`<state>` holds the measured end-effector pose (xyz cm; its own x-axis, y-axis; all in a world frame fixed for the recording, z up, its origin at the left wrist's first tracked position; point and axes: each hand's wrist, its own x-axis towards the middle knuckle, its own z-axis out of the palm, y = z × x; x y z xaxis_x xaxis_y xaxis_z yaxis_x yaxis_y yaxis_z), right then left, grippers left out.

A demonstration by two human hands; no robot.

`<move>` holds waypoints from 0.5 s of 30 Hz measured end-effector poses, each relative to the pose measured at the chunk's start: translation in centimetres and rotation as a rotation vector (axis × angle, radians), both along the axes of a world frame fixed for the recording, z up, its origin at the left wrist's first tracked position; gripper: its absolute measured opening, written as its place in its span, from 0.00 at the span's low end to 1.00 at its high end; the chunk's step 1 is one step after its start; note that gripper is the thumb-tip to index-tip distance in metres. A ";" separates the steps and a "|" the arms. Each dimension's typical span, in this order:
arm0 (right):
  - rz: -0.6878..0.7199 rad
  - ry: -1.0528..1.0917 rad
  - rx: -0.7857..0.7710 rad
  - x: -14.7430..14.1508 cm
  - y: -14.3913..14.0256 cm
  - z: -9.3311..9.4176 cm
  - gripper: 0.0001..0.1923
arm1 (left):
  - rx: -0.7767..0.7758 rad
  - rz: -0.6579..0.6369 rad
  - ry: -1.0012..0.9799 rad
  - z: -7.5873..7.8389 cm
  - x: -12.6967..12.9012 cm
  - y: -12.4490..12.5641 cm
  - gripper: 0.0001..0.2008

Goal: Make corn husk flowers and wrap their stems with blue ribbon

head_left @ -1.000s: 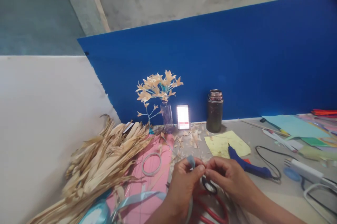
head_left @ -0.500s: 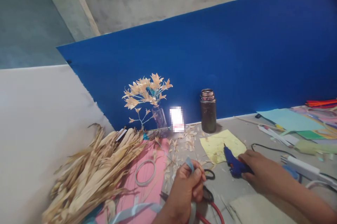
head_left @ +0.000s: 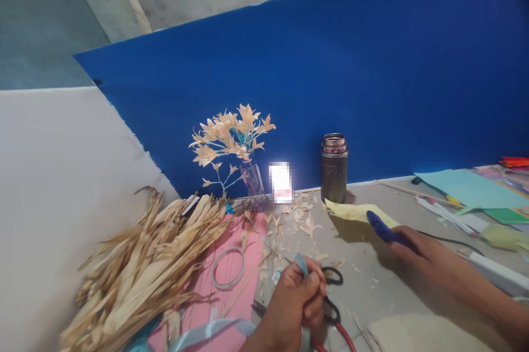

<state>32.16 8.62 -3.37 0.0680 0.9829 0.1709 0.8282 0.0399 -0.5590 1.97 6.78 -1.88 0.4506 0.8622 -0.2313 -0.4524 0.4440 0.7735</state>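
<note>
My left hand is closed around a strip of light blue ribbon, whose end sticks up above my fingers, near the front of the table. My right hand grips a blue glue gun and holds it lifted off the table, nozzle pointing left and up. A yellow paper sheet clings under the gun and hangs raised with it. Black-handled scissors lie just right of my left hand.
A heap of dried corn husks fills the left. A pink sheet bears a tape ring. At the blue back board stand a vase of husk flowers and a dark jar. Coloured papers lie at right.
My right hand left the ribbon, reached right, took hold of the glue gun and lifted it; the yellow paper rose with it. My left hand stayed shut on the ribbon.
</note>
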 end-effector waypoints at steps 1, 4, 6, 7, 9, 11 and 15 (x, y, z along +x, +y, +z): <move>0.008 0.031 0.001 0.1 0.1 -0.1 0.22 | -0.007 0.002 0.001 0.0 0.0 0.0 0.24; 0.054 0.031 -0.064 -0.1 0.0 -0.5 0.23 | 0.003 0.026 0.031 -0.2 0.2 0.2 0.24; 0.078 -0.022 -0.106 -0.6 -0.2 -0.7 0.23 | 0.037 0.041 0.090 -0.2 0.1 0.3 0.23; 0.093 -0.048 -0.119 -0.9 -0.3 -0.7 0.23 | 0.055 0.047 0.135 -0.1 0.0 0.3 0.23; 0.118 -0.087 -0.127 -1.3 -0.4 -0.8 0.22 | 0.078 0.055 0.244 0.4 -0.3 0.5 0.25; 0.153 -0.109 -0.131 -1.4 -0.5 -0.8 0.21 | 0.086 0.047 0.370 1.3 -0.7 0.9 0.25; 0.203 -0.126 -0.119 -1.0 -0.5 -0.9 0.18 | 0.168 -0.012 0.575 3.2 -0.3 3.0 0.17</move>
<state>31.17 8.10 -4.23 -0.1470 0.9880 0.0479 0.8734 0.1524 -0.4626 1.62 9.77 1.30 0.3037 0.9036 -0.3021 0.0644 0.2969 0.9527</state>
